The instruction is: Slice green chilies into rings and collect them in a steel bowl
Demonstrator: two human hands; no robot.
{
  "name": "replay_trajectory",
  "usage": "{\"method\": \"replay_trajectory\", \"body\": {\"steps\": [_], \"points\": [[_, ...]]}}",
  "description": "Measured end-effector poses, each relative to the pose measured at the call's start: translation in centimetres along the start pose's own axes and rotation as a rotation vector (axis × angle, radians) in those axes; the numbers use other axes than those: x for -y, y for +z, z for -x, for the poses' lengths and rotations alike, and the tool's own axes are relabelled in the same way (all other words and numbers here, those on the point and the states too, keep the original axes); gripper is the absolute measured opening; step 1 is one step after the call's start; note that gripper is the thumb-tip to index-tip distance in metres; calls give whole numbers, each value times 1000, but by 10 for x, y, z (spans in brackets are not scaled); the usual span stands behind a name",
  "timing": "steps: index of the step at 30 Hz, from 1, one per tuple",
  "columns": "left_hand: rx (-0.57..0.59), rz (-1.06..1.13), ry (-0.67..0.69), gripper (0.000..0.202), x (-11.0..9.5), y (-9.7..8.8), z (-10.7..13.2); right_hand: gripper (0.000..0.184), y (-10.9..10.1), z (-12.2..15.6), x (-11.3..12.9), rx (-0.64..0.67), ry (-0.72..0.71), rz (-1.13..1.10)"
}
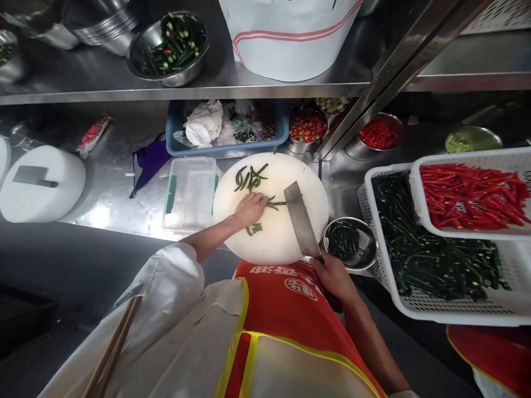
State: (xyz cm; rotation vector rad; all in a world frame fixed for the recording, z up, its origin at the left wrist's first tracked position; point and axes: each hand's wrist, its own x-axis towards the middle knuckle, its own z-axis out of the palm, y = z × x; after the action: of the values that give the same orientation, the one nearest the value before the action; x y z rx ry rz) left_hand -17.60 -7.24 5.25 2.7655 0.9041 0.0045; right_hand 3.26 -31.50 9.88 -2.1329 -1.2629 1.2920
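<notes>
My right hand grips the handle of a cleaver, whose broad blade lies across the right side of a round white cutting board. The fingers of my left hand are closed over thin green chilies at the board's middle. Those chilies stick out to the right as far as the blade. A small heap of green chilies lies above my left hand, and a few short pieces lie below it. My left fingertips partly hide what they hold.
Right of the board stand a metal bowl of green chilies and white baskets of green and red chilies. Left is a clear plastic box; behind, a blue bin. A metal shelf overhangs the back.
</notes>
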Motion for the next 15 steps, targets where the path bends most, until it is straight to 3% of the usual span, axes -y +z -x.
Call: {"method": "replay_trajectory", "body": {"steps": [5,10,15], "points": [[-31,14,-118,36,-24,10,7,44,3,6,11,-3,-23,220],[-39,61,-177,39,-24,13,11,46,8,11,23,67,-86,339],[-75,245,-40,37,-12,11,14,47,10,15,27,58,-109,349]]}}
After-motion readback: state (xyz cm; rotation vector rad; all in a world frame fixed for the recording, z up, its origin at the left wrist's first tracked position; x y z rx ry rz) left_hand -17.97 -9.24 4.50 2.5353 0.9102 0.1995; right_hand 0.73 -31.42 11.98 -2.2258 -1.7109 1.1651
